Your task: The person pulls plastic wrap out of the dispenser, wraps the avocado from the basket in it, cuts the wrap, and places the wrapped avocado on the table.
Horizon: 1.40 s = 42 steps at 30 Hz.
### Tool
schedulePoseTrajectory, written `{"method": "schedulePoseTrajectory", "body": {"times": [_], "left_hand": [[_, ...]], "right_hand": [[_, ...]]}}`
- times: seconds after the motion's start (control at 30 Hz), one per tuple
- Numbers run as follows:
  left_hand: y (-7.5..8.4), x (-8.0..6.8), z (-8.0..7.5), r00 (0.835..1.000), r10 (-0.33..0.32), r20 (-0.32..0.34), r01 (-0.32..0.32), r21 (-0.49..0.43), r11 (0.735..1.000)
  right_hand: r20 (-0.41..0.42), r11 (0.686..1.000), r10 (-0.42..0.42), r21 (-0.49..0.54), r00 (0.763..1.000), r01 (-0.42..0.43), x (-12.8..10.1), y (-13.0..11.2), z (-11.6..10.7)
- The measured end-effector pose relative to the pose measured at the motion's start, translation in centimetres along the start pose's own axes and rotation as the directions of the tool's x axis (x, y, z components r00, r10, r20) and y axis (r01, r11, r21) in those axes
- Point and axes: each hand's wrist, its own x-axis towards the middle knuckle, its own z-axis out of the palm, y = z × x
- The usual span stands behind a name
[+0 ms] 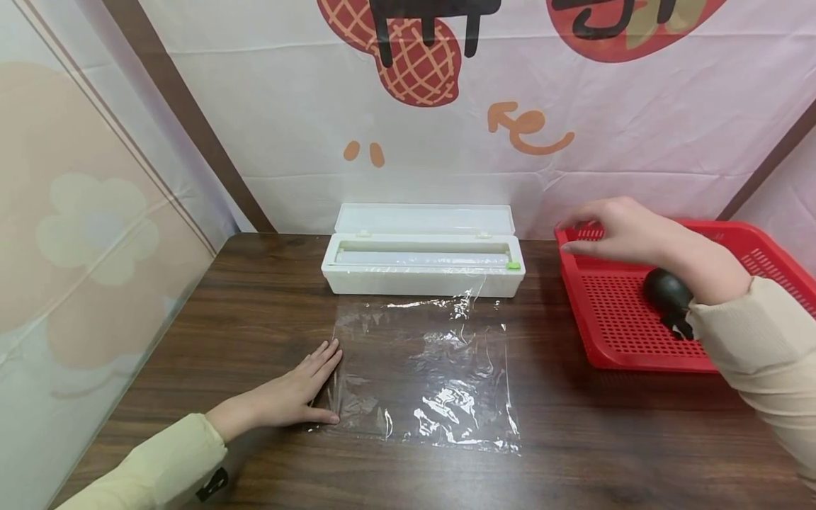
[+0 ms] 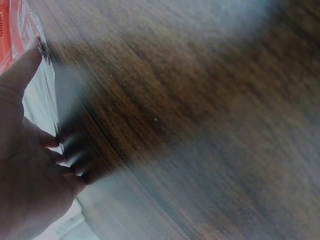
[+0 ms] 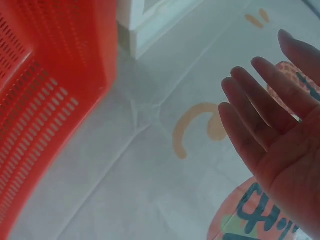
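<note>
A sheet of clear plastic wrap runs out over the tabletop from a white wrap dispenser. The dispenser's lid stands up, and a roll lies inside. My left hand rests at the sheet's left edge with fingers spread; in the left wrist view its thumb and fingertips meet the film's edge. Over the left back corner of a red plastic basket hovers my right hand. The right wrist view shows that hand with loosely extended fingers and nothing in them. A dark rounded thing lies in the basket, partly hidden by the forearm.
A green slider sits at the dispenser's right end. Behind the brown wood-grain table hangs a printed white cloth, and another patterned cloth borders the left side. The basket stands at the table's right.
</note>
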Motion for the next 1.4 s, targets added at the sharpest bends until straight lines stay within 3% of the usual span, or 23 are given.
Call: {"method": "schedulePoseTrajectory", "body": {"times": [0.6,1.4], "left_hand": [[-0.1,0.1,-0.1,1.000,0.002,0.001,-0.002,0.001,1.000],[0.0,0.0,-0.1,1.000,-0.002,0.011,0.003,-0.013,1.000]], "right_hand": [[0.033,0.982,0.183,0.032,0.983,-0.184,0.4,4.4,0.4],[0.073,0.953,0.297,0.037,0.952,-0.301,-0.8,10.7,2.7]]}}
